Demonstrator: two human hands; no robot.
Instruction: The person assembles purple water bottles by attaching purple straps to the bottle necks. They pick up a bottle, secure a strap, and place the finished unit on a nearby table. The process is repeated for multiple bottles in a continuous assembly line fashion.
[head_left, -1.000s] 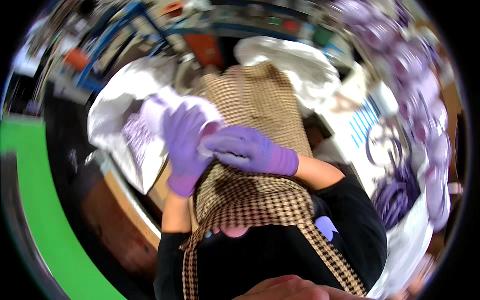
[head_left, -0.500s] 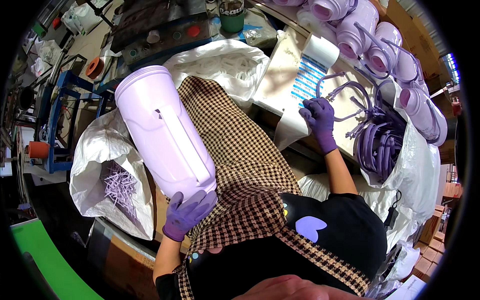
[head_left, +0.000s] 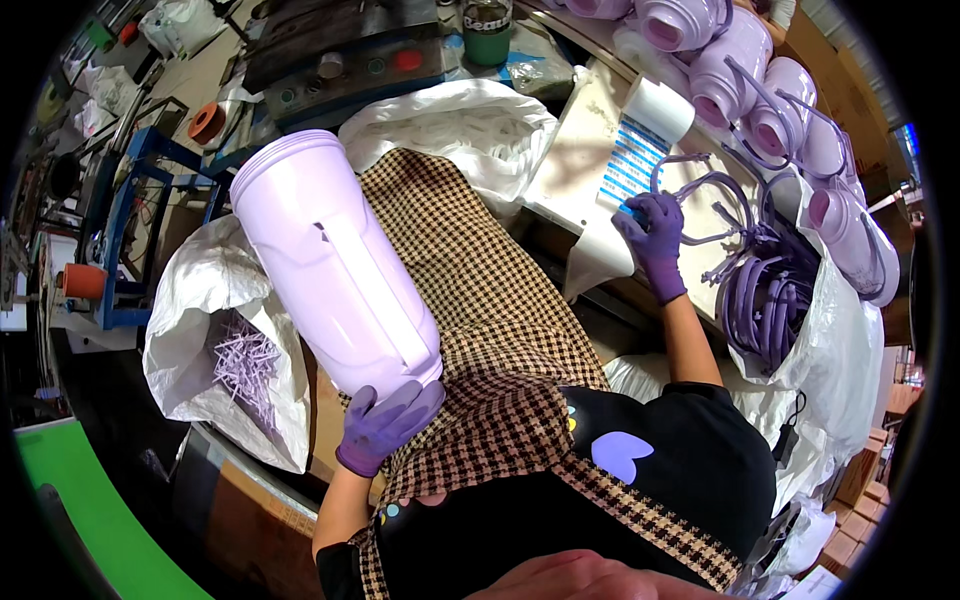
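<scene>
A lavender thermos jug casing (head_left: pixel 325 260) with a long handle lies tilted across my lap, its threaded open end pointing away from me. My left hand (head_left: pixel 390 425), in a purple glove, holds it by the base, fingers pressed against the bottom. On the white work surface to the right, a strip of blue-and-white labels (head_left: pixel 632 160) unwinds from a roll (head_left: pixel 660 108). My right hand (head_left: pixel 652 235), gloved too, pinches at the near end of the printed labels. Whether a label is coming off under the fingertips cannot be seen. Bare white backing paper (head_left: pixel 598 262) hangs over the edge below.
Purple carrying straps (head_left: pixel 765 310) lie bundled at the right, beside a white sack (head_left: pixel 850 330). More lavender casings (head_left: pixel 730 80) are stacked behind. A sack of small lavender sticks (head_left: pixel 245 370) stands left, another of whitish rings (head_left: pixel 470 140) ahead. A machine panel (head_left: pixel 350 80) fills the back.
The whole view has shifted slightly, so the surroundings sit a little further right. My right hand stays at the label strip, its fingers slightly more curled. The casing rests in my left hand as before.
</scene>
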